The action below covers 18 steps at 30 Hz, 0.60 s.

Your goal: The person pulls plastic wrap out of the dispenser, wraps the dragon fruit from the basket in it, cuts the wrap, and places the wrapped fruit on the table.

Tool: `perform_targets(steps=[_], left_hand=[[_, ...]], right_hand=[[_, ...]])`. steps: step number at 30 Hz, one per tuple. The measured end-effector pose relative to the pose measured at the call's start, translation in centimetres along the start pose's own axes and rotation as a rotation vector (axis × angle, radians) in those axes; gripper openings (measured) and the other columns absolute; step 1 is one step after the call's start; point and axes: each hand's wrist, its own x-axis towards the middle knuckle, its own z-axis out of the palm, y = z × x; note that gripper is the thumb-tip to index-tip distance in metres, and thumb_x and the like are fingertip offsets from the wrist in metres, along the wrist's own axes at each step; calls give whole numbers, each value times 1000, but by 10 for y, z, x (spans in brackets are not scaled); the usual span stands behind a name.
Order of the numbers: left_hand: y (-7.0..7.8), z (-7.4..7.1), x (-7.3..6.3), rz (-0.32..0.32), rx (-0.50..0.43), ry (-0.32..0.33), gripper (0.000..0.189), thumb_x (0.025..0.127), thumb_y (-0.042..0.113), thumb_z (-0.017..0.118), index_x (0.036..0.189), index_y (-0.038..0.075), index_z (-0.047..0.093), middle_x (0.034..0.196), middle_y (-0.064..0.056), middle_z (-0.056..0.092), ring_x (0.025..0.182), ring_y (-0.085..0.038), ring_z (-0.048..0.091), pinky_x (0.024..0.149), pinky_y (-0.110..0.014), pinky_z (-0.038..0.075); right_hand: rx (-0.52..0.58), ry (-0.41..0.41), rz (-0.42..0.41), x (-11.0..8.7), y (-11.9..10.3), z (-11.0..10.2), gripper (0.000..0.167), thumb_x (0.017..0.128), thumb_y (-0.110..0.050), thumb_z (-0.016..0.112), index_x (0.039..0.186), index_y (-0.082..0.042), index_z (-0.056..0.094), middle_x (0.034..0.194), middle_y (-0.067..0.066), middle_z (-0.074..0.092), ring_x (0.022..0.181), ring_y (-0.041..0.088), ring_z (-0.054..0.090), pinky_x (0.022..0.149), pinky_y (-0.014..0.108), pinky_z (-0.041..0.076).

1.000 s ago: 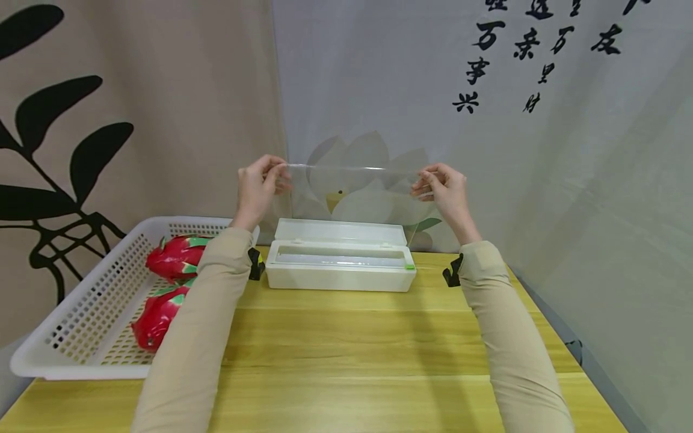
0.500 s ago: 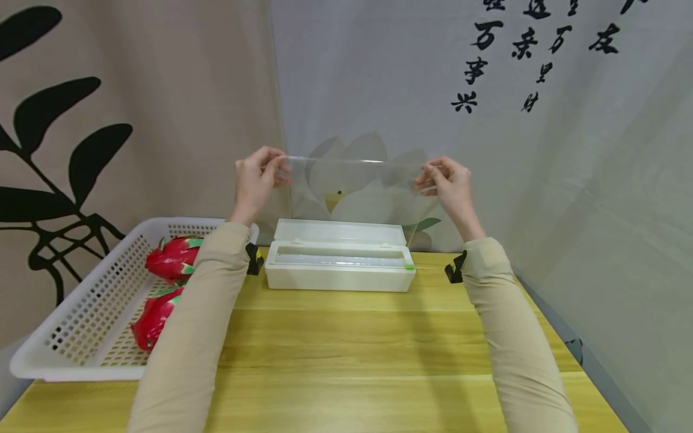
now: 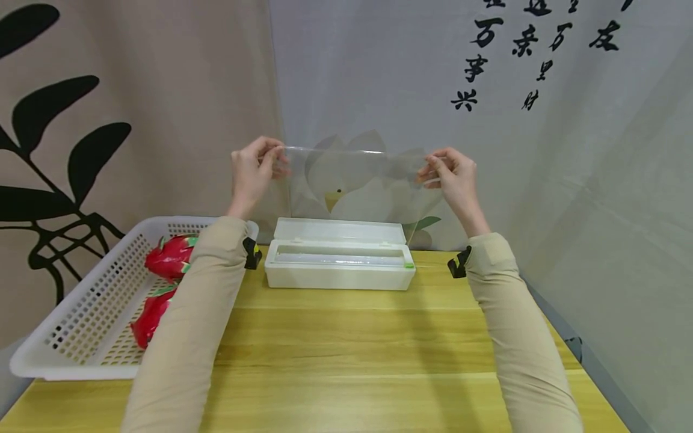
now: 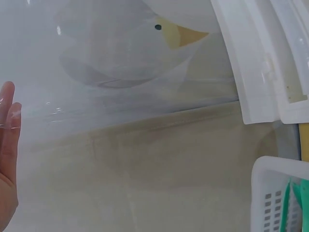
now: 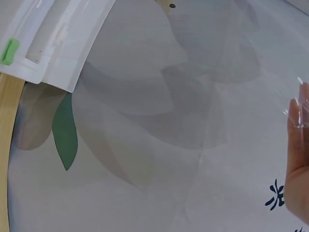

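Note:
A sheet of clear plastic wrap (image 3: 346, 174) is stretched between both hands, above a white wrap dispenser box (image 3: 340, 278) whose lid stands raised at the back. My left hand (image 3: 254, 171) pinches the sheet's upper left corner. The upper right corner is pinched by my right hand (image 3: 450, 180). Inside the dispenser lies a roll of wrap (image 3: 338, 260), and a small green slider (image 3: 408, 265) sits at its right front edge. In the wrist views, thin film shows over the fingertips of the left hand (image 4: 8, 150) and of the right hand (image 5: 299, 145).
A white perforated basket (image 3: 70, 367) stands on the left of the wooden table (image 3: 346, 349), with red dragon fruits (image 3: 168, 257) in it, partly behind the left sleeve. A printed curtain (image 3: 568, 168) hangs right behind the table.
Both hands have risen and moved slightly apart, lifting the wrap's top edge higher above the dispenser. The dispenser and basket have stayed in place.

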Motion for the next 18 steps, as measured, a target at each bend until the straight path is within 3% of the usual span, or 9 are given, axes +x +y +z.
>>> perform_targets(steps=[3,8,15,18], left_hand=[[2,-1,1,-3,-8,2,23,94,13,57,102,-8,65,88,-28,69,54,14,59,54,-11,53],[6,-2,3,3,-1,11,24,94,14,57,101,-8,65,86,-26,69,54,14,59,54,-10,53],[9,-4,5,9,-12,32,23,93,15,59,99,-7,65,73,-3,68,55,12,61,53,-11,53],[11,-5,6,14,-6,32,23,93,16,58,99,-6,66,74,-4,68,55,12,61,54,-11,53]], right_hand=[[0,8,-11,1,-1,0,12,95,-13,54,92,-9,65,69,-5,70,65,8,70,61,25,59],[8,22,-27,2,-5,0,13,95,-11,54,93,-5,65,69,-6,69,64,7,69,59,24,58],[27,32,-62,1,-12,0,12,94,-10,55,91,-6,66,69,-5,69,63,8,69,59,23,58],[27,33,-78,1,-14,0,12,94,-9,55,92,-5,66,69,-6,69,63,7,69,59,22,58]])
